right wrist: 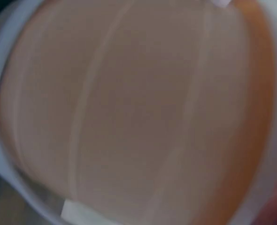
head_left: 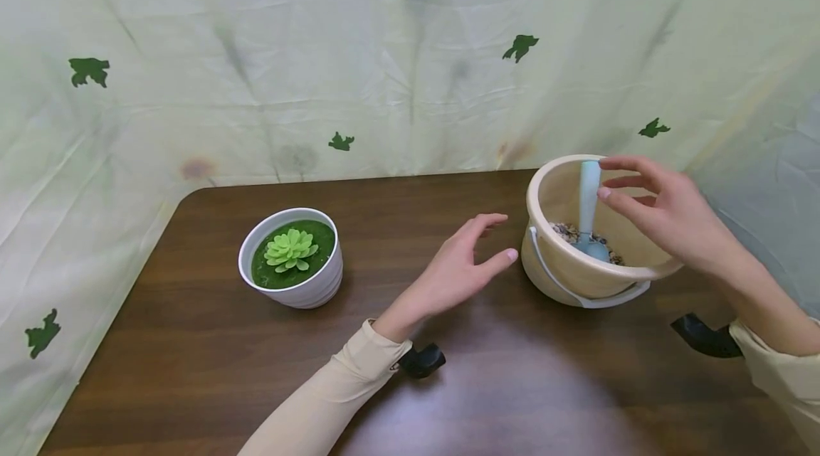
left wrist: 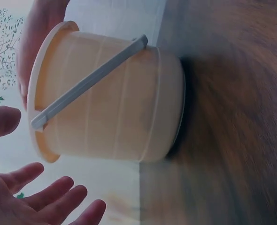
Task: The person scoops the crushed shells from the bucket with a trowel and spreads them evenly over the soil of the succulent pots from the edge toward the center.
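Blue trowel (head_left: 588, 203) upright in bucket (head_left: 566, 268). Right hand (head_left: 673, 213) over bucket's rim, fingers parted beside trowel, contact unclear. Left hand (head_left: 456, 271) left of bucket, fingers spread. Potted plant (head_left: 291, 257) farther left of bucket.

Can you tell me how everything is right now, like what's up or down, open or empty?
Bucket: upright, pebbly bits inside.
Bucket handle: lowered against the side.
Scoop: in the bucket, grip up, head down in the bits.
Pot: upright, with a green plant in it.
Left hand: open, empty.
Right hand: open, fingertips beside the scoop's grip; I can't tell if they touch.
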`<state>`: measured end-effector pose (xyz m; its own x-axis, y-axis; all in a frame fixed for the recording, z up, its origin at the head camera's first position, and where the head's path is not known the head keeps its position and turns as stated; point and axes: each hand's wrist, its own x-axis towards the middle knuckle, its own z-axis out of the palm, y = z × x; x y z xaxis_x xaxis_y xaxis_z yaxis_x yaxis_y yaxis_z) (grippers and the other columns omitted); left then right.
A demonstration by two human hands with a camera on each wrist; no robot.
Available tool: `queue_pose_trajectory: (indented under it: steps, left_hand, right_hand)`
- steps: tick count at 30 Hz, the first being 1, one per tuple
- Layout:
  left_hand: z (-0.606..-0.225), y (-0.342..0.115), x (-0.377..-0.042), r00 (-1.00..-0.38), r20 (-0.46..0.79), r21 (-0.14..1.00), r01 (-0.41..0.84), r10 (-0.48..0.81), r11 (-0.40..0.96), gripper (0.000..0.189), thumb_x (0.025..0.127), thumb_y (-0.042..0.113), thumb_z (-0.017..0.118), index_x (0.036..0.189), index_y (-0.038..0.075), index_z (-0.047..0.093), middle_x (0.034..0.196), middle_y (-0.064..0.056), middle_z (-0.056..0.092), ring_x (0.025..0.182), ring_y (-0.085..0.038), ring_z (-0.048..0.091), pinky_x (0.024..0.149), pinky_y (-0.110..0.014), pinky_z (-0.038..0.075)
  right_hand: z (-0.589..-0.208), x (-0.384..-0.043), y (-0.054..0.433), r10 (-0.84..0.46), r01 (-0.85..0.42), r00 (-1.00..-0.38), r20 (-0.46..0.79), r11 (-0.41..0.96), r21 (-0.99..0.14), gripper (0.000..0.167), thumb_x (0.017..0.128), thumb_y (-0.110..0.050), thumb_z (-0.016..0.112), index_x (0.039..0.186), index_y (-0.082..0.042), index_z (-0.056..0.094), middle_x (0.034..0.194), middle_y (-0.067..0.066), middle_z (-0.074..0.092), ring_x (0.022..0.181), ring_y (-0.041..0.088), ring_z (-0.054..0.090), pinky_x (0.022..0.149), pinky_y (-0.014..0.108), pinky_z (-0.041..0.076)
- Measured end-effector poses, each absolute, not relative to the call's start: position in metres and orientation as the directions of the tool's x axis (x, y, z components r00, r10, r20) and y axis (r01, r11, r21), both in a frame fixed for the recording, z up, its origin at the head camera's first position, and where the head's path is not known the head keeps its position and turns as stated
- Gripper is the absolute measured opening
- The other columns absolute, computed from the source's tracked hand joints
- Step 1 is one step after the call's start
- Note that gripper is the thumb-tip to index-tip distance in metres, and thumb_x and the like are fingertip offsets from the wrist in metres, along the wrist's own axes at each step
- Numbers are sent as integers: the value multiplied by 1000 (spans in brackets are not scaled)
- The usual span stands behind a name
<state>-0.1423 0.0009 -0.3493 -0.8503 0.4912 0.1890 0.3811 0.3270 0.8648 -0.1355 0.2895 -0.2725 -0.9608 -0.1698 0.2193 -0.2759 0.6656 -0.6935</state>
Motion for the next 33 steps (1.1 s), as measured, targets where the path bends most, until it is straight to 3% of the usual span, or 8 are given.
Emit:
queue_pose_trajectory:
  steps: [6,8,14,19,22,27,33]
  left_hand:
    - [-347,19,-151,-854,160,922,308,495,233,62,94,39,65,148,30,38,144,3,46,129,-12,46,96,-37,45]
    - [-346,25,-153,-848,160,934,295,505,200,66,94,39,66,151,33,33,146,2,43,129,-15,48,95,-37,46]
    - [-346,41,-157,-828,175,921,328,533,208,66,94,45,63,152,35,33,149,9,37,129,-17,47,98,-42,44]
    - [-343,51,-163,-824,190,895,368,533,250,76,90,49,67,153,25,33,155,7,25,138,-11,31,107,-40,34]
    - [-341,55,-168,-820,188,896,369,540,247,84,86,47,72,155,24,29,160,6,14,141,-10,23,110,-38,29]
    - [-342,58,-177,-801,164,929,321,576,182,93,83,40,77,157,27,21,155,7,21,134,-8,31,106,-32,31]
    - [-347,62,-178,-784,160,958,270,599,98,97,82,36,79,157,29,17,153,5,25,132,-14,35,104,-28,32]
  right_hand:
    - [-273,-162,306,-234,-240,-967,99,715,-656,47,101,-27,58,145,-17,46,141,12,50,121,35,54,77,11,41]
    - [-274,-168,307,-264,-247,-961,77,705,-665,47,101,-26,56,146,-15,44,143,12,49,123,40,52,79,10,42]
    - [-281,-177,304,-337,-309,-937,95,668,-677,48,102,-18,55,147,-10,43,142,11,45,124,40,50,81,11,44]
    - [-284,-178,304,-302,-292,-948,103,691,-661,47,102,-23,55,147,-13,46,128,13,42,120,37,50,79,12,42]
    - [-283,-178,304,-295,-275,-951,91,676,-684,45,102,-23,55,145,-14,47,131,12,46,116,29,56,80,15,45]
    - [-281,-176,304,-353,-228,-935,21,554,-800,44,103,-20,53,143,-11,39,131,15,57,106,16,65,80,30,54]
    - [-281,-175,306,-432,-208,-902,-13,461,-862,48,104,-14,51,148,-10,32,122,17,63,105,21,66,76,40,56]
